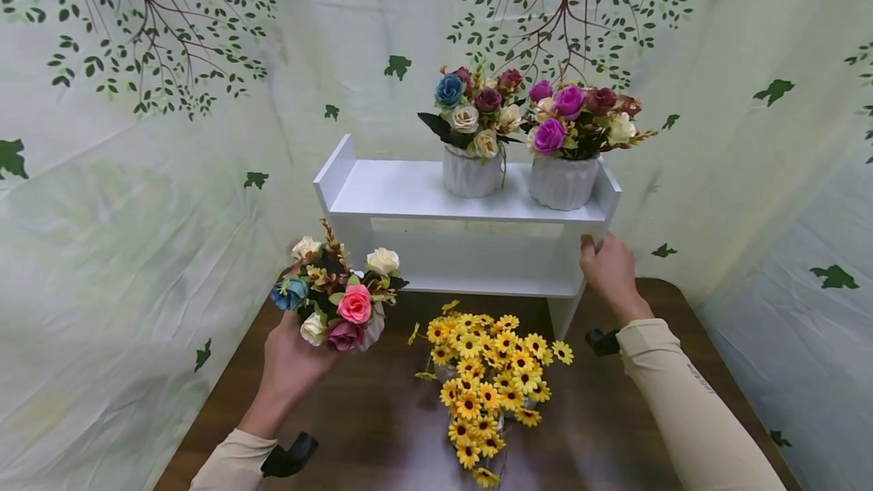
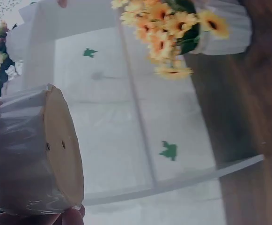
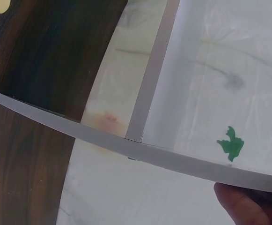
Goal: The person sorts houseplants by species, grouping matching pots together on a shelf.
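My left hand grips a white ribbed pot of mixed flowers, tilted so that its base faces the left wrist camera. It is held at the left front of a white two-tier shelf. At the shelf's right side panel, my right hand holds the panel's edge, with the thumb on it in the right wrist view. Two flower pots, one with a blue rose and one with purple roses, stand on the top tier's right half.
Yellow daisies in pots stand on the dark wooden table in front of the shelf. Behind the table hangs a pale cloth printed with branches and green leaves.
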Action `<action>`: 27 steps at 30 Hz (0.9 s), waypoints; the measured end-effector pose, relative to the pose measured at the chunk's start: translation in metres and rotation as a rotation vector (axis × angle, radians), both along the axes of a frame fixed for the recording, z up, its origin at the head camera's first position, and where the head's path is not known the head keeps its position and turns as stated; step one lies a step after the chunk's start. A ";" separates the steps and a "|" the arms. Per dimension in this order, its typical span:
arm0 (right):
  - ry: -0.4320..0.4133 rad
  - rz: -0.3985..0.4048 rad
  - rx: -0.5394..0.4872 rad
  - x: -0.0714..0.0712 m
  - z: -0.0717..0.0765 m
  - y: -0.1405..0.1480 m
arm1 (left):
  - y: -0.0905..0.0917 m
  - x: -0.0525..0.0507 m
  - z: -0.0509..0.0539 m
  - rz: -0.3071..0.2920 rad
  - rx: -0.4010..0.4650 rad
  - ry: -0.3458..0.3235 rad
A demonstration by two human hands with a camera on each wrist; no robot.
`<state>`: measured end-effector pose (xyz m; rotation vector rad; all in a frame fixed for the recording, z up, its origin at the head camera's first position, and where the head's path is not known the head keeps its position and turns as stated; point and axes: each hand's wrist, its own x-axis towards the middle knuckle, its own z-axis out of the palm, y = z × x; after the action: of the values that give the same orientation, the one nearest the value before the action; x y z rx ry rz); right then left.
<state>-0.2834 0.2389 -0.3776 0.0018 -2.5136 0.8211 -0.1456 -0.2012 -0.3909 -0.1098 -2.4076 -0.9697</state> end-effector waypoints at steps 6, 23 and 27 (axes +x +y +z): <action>-0.032 -0.008 -0.007 0.000 0.000 0.000 | 0.005 -0.011 0.032 -0.031 -0.039 0.058; -0.021 -0.006 -0.002 -0.001 -0.001 -0.001 | 0.024 -0.050 0.121 -0.127 -0.020 0.077; -0.010 0.003 -0.009 0.000 0.000 -0.001 | 0.028 -0.061 0.138 -0.107 0.010 -0.037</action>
<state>-0.2835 0.2377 -0.3778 -0.0017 -2.5198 0.8353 -0.2062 -0.1733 -0.2528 -0.2204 -2.4516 -1.0398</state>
